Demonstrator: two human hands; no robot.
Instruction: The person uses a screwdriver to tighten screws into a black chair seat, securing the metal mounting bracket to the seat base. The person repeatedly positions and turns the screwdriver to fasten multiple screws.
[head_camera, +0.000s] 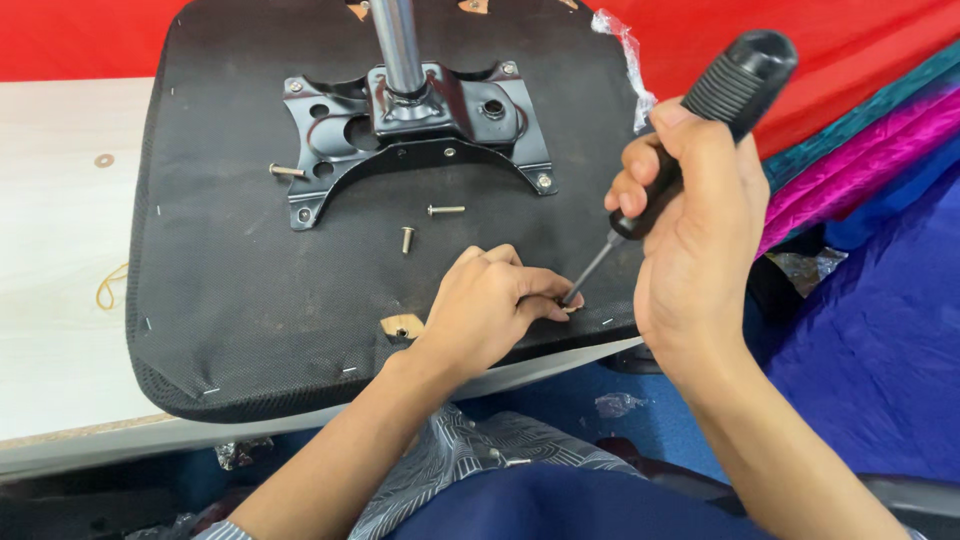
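An upturned black chair seat lies on a pale table, with a black metal mounting plate bolted on and a steel post rising from it. My right hand grips a black-handled screwdriver, its tip down at the seat's near edge. My left hand rests on the seat and pinches a small screw at the tip. Two loose bolts lie on the fabric below the plate, and a third lies at the plate's left edge.
A washer and a rubber band lie on the pale table to the left. Crumpled clear plastic sits at the seat's far right corner. Red, pink, teal and blue cloth spreads to the right.
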